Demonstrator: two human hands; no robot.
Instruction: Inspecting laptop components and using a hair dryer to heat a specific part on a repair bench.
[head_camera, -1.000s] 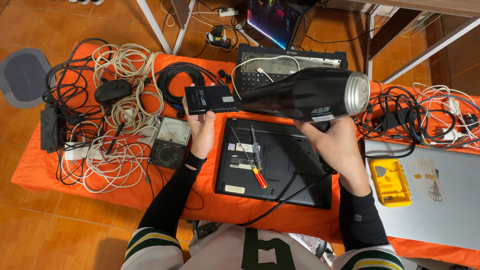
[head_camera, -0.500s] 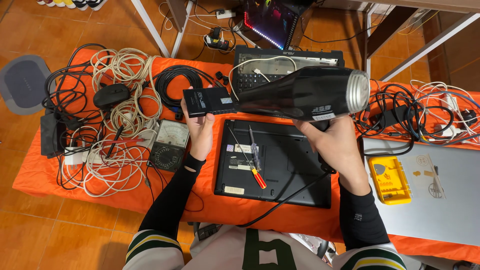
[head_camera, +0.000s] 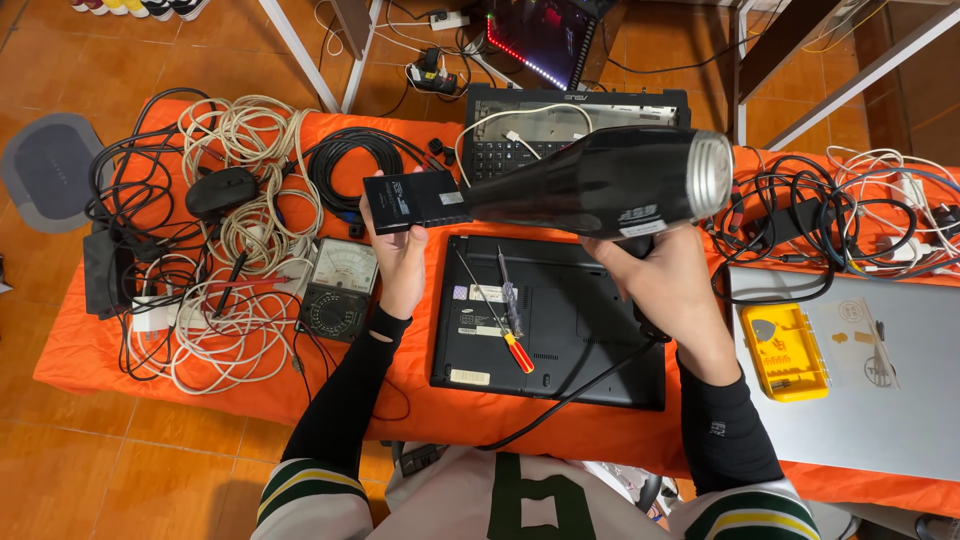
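Head view: left hand (head_camera: 402, 262) gripping a flat black component (head_camera: 415, 200), holding it up over the orange table (head_camera: 100, 350); right hand (head_camera: 665, 285) clasping tight the handle of a black hair dryer (head_camera: 600, 185), nozzle touching the component, hovering above an overturned black laptop (head_camera: 580, 330); screwdriver (head_camera: 512, 325) lying on it.

I am holding the hair dryer (head_camera: 600, 185) in my right hand (head_camera: 665, 290), over the upturned laptop (head_camera: 550, 325), with the small box (head_camera: 415, 200) in my left hand (head_camera: 400, 265) at its nozzle. A screwdriver (head_camera: 512, 320) is lying on the laptop; the meter (head_camera: 338, 290) is sitting left, the bit case (head_camera: 785, 350) right.
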